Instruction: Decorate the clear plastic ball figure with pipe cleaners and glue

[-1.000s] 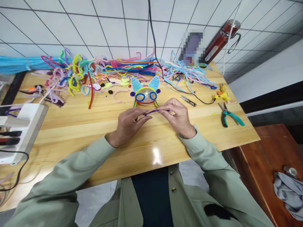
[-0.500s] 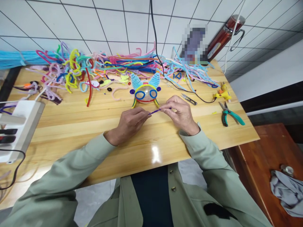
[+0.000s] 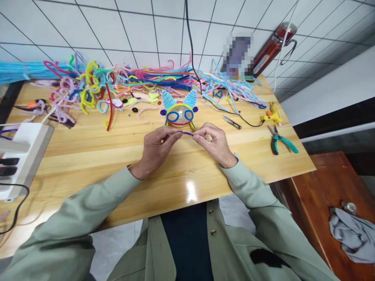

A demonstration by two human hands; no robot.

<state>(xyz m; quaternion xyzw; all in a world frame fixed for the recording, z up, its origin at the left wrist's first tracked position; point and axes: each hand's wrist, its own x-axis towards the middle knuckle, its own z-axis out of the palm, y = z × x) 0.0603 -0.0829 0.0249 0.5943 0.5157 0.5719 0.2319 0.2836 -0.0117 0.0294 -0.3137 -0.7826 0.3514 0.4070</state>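
A short purple pipe cleaner (image 3: 187, 133) stretches between my two hands, above the wooden table. My left hand (image 3: 159, 146) pinches one end between thumb and fingers. The other end is pinched in my right hand (image 3: 213, 142). Just beyond them stands a mask-like craft piece (image 3: 181, 113) with blue ears, blue eye rings, purple side discs, a yellow band and a red lower edge. Its yellow and green lower parts are partly covered by my fingers.
Many coloured pipe cleaners (image 3: 164, 80) lie heaped along the tiled wall. Thread snips (image 3: 232, 122), a yellow glue gun (image 3: 271, 117) with a black cord and green-handled pliers (image 3: 281, 141) lie at right. A white power strip (image 3: 25, 156) is at left; a red flask (image 3: 274, 50) leans behind.
The pipe cleaner has become nearly level, and my left hand has risen slightly and turned. The right hand has shifted a little left and down. The view has also shifted slightly.
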